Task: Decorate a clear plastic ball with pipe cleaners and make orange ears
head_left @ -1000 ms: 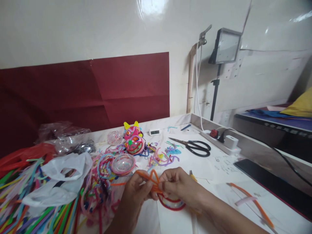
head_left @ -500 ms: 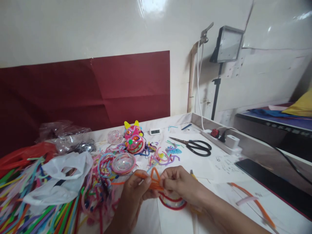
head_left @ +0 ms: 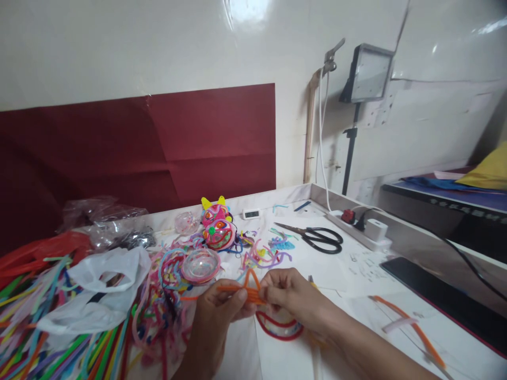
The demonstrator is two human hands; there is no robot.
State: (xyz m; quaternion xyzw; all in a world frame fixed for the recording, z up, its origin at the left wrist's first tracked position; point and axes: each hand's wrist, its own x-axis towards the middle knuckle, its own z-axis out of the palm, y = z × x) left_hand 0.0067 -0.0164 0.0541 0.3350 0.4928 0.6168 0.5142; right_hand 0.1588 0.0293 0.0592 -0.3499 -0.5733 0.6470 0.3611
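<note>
An orange pipe cleaner (head_left: 252,282), folded into several strands with a pointed loop on top, is stretched between my hands. My left hand (head_left: 222,311) pinches it between thumb and fingers, and one end sticks out leftward. On the other side, the fingertips of my right hand (head_left: 287,295) grip it. Just below my hands lies a clear dome piece edged with red pipe cleaner (head_left: 280,328), partly hidden by my right hand. Another orange pipe cleaner (head_left: 410,327) rests on the paper to the right, with a pale pink piece across it.
Black-handled scissors (head_left: 317,237) lie behind my right hand. A decorated pink figure (head_left: 219,227), a clear bowl (head_left: 200,265) and tangled pipe cleaners (head_left: 162,295) are ahead and left. A white plastic bag (head_left: 106,290) covers more pipe cleaners. A power strip (head_left: 368,236) and a phone (head_left: 443,301) sit right.
The loop of the orange pipe cleaner looks slightly higher and wider. Both hands keep nearly the same place and grip.
</note>
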